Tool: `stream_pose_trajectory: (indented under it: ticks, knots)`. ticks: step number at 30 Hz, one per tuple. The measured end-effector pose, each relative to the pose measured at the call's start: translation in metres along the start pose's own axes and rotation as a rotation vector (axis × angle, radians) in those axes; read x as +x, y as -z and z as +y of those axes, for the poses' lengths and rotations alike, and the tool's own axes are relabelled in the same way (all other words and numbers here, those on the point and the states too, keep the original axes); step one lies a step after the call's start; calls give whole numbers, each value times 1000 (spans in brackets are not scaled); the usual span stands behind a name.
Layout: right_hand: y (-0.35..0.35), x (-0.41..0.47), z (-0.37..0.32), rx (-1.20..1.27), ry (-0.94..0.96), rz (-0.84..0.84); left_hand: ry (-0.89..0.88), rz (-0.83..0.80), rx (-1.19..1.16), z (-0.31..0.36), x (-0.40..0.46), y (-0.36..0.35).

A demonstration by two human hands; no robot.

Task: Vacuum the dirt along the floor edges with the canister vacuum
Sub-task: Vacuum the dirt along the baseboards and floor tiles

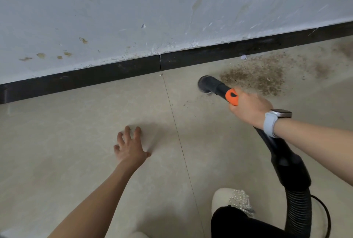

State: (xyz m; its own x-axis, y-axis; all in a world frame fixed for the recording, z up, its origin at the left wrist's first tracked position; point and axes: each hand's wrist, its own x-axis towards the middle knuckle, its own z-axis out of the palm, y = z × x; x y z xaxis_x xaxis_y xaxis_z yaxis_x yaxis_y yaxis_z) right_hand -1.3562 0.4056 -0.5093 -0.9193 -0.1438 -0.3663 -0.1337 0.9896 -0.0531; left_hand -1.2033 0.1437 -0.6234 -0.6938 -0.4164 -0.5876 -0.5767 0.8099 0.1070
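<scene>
My right hand [248, 109] grips the black vacuum wand just behind its orange collar [232, 96]. The round black nozzle [207, 84] touches the beige tile floor at the left edge of a brown patch of dirt [256, 74]. That dirt spreads rightward along the black baseboard [114, 71]. The ribbed black hose [298, 205] runs from the wand down to the lower right. My left hand [130, 147] hovers over the floor with fingers spread, holding nothing. The canister itself is out of view.
A stained white wall [152, 8] rises above the baseboard. A tile joint [177, 132] runs from the baseboard toward me. My cream shoe with beads [233, 201] and dark trouser leg stand at the bottom, beside a thin black cord [324, 211].
</scene>
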Motion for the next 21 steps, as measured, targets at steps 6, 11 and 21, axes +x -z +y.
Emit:
stream_pose_trajectory:
  ticks: [6,11,21]
  knots:
    - [-4,-28,-47,7,252,1,18,-2,-10,2,1,0]
    - [-20,-36,-55,-14,319,-79,29,-11,-12,4,0,0]
    - [-5,-20,51,33,-100,-6,88,-29,-62,19,0,7]
